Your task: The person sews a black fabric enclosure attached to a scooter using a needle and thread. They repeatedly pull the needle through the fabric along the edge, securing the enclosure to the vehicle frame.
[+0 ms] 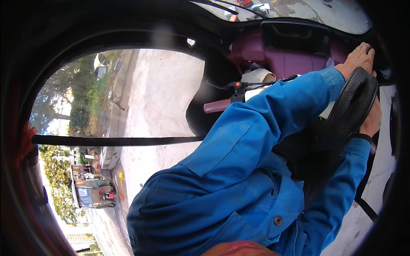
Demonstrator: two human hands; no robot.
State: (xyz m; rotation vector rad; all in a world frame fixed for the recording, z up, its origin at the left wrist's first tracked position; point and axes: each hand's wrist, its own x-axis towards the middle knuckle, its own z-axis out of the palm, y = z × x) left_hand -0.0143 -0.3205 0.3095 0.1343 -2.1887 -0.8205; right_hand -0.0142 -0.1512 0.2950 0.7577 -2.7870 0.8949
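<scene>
My left hand (358, 57) is at the upper right, by the dark edge beside the purple padded dashboard (288, 60), fingers bent round something I cannot make out. Just below it is a black textured padded piece (351, 103), oval with a fold along it. My right hand (370, 117) is against the far side of that piece, its fingers mostly hidden. My blue left sleeve crosses over a handlebar with a maroon grip (217, 106), an orange button and cables. Behind these lie cream cloth (257, 76) and a dark screen-like panel (294, 36) on the dashboard.
I am inside a black-framed enclosure with a windscreen (290, 9) and a clear side panel (85, 94) with a zipper. Outside are pale pavement (160, 85), a kerb, plants, trees and a parked covered vehicle (92, 192). Small red and white items lie beyond the windscreen.
</scene>
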